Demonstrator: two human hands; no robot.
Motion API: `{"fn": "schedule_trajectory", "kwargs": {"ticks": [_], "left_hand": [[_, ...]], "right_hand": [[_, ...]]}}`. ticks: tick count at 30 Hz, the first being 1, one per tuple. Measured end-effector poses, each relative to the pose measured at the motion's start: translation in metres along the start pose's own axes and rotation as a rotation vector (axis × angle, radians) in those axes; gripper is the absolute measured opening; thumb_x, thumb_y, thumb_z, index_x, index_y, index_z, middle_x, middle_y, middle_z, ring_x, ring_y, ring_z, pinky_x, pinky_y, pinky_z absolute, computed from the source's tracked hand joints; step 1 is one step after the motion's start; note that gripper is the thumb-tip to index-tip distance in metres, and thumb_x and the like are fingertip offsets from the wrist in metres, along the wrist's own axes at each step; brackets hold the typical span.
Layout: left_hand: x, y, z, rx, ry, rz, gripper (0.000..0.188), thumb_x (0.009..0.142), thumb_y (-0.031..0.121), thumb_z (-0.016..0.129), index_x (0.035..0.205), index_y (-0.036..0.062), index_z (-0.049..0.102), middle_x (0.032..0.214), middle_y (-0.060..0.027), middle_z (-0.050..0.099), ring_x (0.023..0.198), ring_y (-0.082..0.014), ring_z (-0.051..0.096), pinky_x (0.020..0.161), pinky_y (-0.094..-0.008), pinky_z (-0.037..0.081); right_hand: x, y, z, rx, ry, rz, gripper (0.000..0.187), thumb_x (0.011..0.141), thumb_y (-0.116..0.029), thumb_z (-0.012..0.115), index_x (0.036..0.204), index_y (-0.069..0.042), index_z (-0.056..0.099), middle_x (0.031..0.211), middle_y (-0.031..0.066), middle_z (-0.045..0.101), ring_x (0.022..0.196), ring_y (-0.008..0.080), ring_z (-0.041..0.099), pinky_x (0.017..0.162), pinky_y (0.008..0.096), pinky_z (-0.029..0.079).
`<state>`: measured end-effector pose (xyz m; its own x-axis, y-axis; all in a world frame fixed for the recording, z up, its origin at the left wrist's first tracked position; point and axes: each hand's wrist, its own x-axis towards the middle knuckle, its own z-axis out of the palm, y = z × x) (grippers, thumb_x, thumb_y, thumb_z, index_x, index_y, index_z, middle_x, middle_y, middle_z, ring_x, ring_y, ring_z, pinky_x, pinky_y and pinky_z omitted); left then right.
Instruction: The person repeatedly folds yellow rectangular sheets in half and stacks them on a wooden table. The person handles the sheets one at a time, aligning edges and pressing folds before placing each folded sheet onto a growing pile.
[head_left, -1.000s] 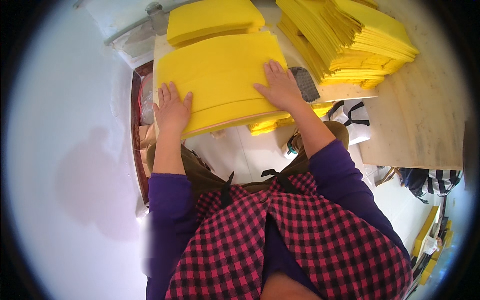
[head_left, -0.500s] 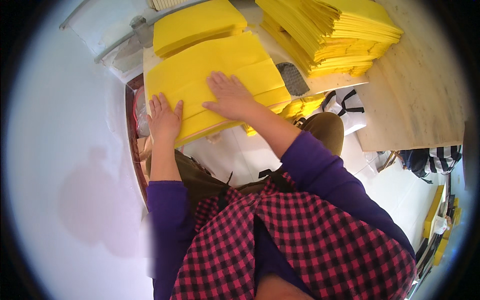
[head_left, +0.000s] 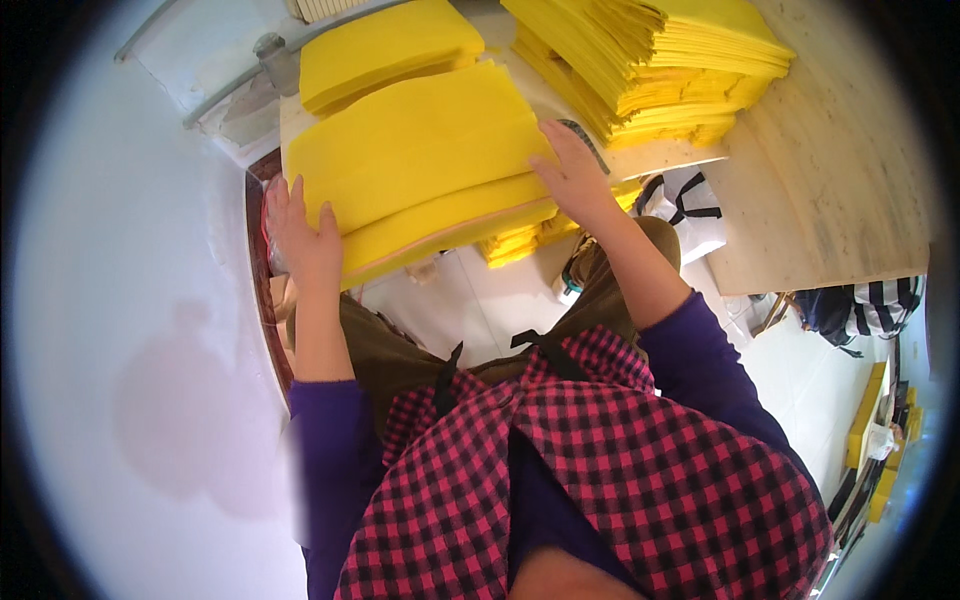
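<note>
Soft yellow fabric-like sheets (head_left: 420, 145) lie in a flat layered pile on the table before me, with a fold or step running across the near part. At the pile's left edge rests my left hand (head_left: 309, 240), open, fingers pointing away from me. My right hand (head_left: 580, 182) is at the right edge, also open, its fingertips touching or just beside the sheets. Neither hand grips anything that I can see. Partly hidden behind the right hand is a dark grey textured pad (head_left: 590, 145).
Another yellow pile (head_left: 390, 50) lies farther back. A tall stack of folded yellow pieces (head_left: 700, 80) stands at the back right, beside a pale wooden panel (head_left: 820, 180). A grey jar-like object (head_left: 275, 62) is at the back left. Below the table are more yellow pieces (head_left: 510, 245) and a white bag (head_left: 700, 225).
My right hand has moved from the middle of the pile to its right edge. My left hand has shifted slightly left and toward me. The crease lines on the top sheet look smoother.
</note>
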<state>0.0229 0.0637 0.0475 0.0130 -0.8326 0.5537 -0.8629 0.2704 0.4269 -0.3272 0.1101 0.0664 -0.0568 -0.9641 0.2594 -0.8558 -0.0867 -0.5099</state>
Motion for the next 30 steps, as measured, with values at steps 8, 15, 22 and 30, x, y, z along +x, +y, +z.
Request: {"fn": "schedule_trajectory", "kwargs": {"ticks": [8,15,22,30], "left_hand": [[-0.051,0.026,-0.044,-1.461,-0.101,-0.836,0.029,0.093,0.006,0.054,0.118,-0.0081,0.048,0.121,-0.0229,0.056,0.115,-0.0315,0.054,0.097,-0.037,0.048],[-0.046,0.021,-0.051,-1.792,-0.047,-1.121,0.04,0.093,0.006,0.051,0.124,-0.0171,0.038,0.134,-0.0321,0.04,0.128,-0.0404,0.042,0.11,-0.0451,0.038],[-0.033,0.001,-0.049,-1.781,-0.069,-1.096,0.047,0.094,0.008,0.049,0.131,-0.0164,0.034,0.141,-0.0308,0.033,0.133,-0.0406,0.035,0.113,-0.0475,0.032],[-0.01,-0.031,-0.048,-1.675,-0.101,-1.144,0.036,0.093,0.01,0.051,0.123,-0.0096,0.043,0.134,-0.0241,0.046,0.127,-0.0372,0.043,0.111,-0.0476,0.034]], "right_hand": [[-0.033,-0.005,-0.015,1.514,-0.086,0.62,0.044,0.1,-0.018,0.044,0.126,0.016,0.036,0.125,0.032,0.049,0.119,0.0382,0.053,0.101,0.0389,0.047],[-0.014,0.011,-0.015,1.668,-0.069,0.724,0.043,0.1,-0.019,0.048,0.121,0.018,0.038,0.121,0.032,0.05,0.115,0.0394,0.055,0.101,0.0401,0.048],[0.014,0.034,-0.017,1.55,-0.205,0.693,0.039,0.099,-0.02,0.049,0.119,0.013,0.046,0.118,0.028,0.056,0.112,0.0363,0.058,0.097,0.0382,0.051],[0.046,0.041,-0.02,1.168,-0.347,0.61,0.033,0.097,-0.019,0.052,0.12,0.004,0.052,0.117,0.0164,0.062,0.105,0.0238,0.062,0.09,0.0321,0.052]]}}
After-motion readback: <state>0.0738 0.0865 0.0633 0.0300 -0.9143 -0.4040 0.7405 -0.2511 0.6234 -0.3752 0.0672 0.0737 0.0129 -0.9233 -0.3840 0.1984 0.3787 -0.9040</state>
